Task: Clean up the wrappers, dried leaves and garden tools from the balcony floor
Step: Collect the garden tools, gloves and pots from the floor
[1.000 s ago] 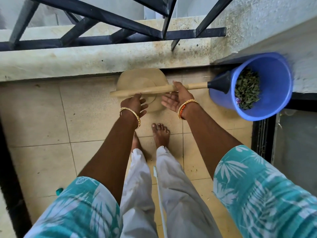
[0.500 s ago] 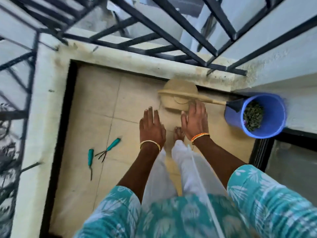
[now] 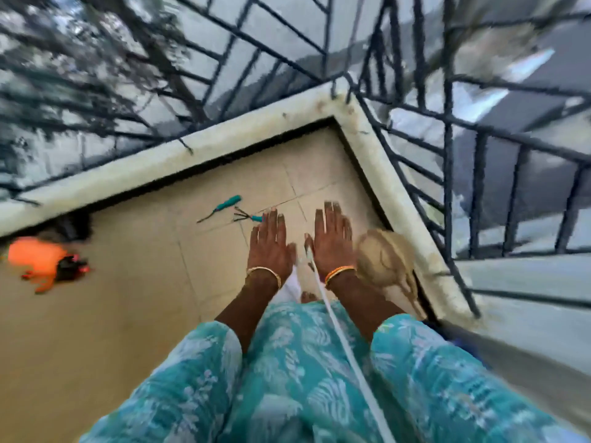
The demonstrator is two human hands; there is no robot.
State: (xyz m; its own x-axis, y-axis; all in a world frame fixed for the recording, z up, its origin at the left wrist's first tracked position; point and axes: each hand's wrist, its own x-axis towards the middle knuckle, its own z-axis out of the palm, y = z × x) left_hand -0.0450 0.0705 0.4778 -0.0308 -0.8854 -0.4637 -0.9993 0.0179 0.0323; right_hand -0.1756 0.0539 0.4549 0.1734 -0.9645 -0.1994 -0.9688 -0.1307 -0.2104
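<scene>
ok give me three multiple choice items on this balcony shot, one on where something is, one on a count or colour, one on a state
1. Where do the teal-handled garden tools lie?
A. on the tiled floor ahead of the left hand
B. on the ledge
C. in a bucket

2. How many teal-handled tools show?
A. one
B. two
C. four

3. What state are both hands in?
A. gripping a tool
B. fists
C. flat, fingers straight, holding nothing

Answers:
1 A: they lie on the beige tiled floor just beyond the left hand.
2 B: one longer tool and one small rake, side by side.
3 C: the left hand and right hand are spread, with nothing in them.
</scene>
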